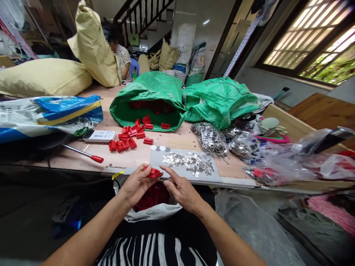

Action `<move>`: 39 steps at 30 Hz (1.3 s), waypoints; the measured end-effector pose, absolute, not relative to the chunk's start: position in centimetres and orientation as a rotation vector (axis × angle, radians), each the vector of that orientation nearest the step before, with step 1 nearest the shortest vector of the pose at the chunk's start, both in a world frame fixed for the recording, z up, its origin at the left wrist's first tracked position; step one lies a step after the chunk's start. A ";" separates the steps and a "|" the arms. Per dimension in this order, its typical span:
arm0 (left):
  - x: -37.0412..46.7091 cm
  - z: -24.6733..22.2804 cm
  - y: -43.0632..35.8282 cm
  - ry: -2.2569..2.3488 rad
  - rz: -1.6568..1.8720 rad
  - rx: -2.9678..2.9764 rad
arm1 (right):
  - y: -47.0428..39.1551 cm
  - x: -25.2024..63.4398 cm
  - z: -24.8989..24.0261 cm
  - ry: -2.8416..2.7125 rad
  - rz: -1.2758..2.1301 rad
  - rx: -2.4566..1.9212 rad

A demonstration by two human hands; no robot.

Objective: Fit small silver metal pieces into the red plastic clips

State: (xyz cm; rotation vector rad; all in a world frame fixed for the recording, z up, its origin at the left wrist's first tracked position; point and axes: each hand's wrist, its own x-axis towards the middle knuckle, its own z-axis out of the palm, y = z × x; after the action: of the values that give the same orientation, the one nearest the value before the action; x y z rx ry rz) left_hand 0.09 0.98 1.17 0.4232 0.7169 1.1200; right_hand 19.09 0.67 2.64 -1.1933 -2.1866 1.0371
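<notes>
My left hand is closed around a few small red plastic parts, pinched at its fingertips above the table's front edge. Close beside them is my right hand, its index finger stretched toward the red parts and its thumb curled in against the other fingers. Whatever it holds, if anything, is too small to make out. Just beyond the hands, small flat silver metal pieces lie scattered on a grey mat. Below my hands, an open white bag in my lap contains dark red parts.
Loose red parts spill from an open green sack. A white box and a red-tipped lever stand left. Bags of metal pieces and a second green sack lie right. A person sits across the table.
</notes>
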 end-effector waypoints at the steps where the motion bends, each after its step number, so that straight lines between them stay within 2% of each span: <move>1: 0.1 1.3 0.8 0.684 1.106 0.347 | 0.6 18.8 2.9 -2.197 1.017 -1.189; 15: 2.1 2.5 -0.6 0.650 1.090 0.062 | 0.5 18.0 3.7 -2.157 0.803 -1.167; 20: 2.0 2.2 -0.7 0.624 1.124 0.117 | 1.0 17.6 3.1 -1.991 0.939 -1.113; 24: 0.7 0.5 -1.0 0.728 1.108 0.432 | 1.8 17.6 2.1 -2.004 1.045 -1.182; 27: -0.4 -1.8 -1.3 0.988 1.089 0.787 | 2.5 17.4 1.6 -2.052 1.015 -1.258; 31: -1.8 -4.7 -1.7 1.141 1.125 0.982 | 4.1 16.0 1.2 -2.159 0.962 -1.257; 39: -3.0 -6.9 -2.4 1.183 1.094 1.019 | 10.3 9.1 0.6 -2.527 0.511 -1.308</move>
State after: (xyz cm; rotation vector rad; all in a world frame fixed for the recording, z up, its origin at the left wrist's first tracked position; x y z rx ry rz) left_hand -2.98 -2.38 -6.89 1.0194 1.1827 1.0942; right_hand 9.15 10.29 0.57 -1.3083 -2.5265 0.5108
